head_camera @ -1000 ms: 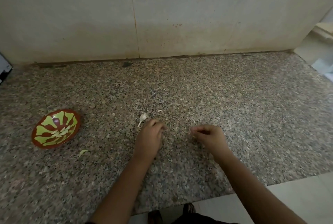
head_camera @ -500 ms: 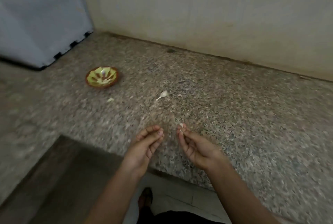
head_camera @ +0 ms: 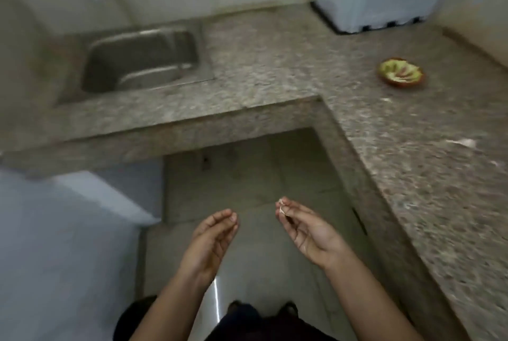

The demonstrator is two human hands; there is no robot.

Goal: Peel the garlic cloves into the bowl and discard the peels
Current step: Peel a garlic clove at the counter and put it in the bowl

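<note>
An L-shaped granite counter holds a steel sink at the back and a red-and-green bowl on the right. Over the floor, the left hand is loosely cupped and empty; the right hand pinches a garlic peel.

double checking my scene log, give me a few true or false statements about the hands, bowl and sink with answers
1. The right hand pinches a scrap of garlic peel at its fingertips. True.
2. The bowl sits in the sink. False: it stands on the counter, well to the right of the sink.
3. The left hand holds a knife. False: it is loosely cupped and nothing shows in it.
4. Both hands are over the floor, not over the counter. True.
</note>
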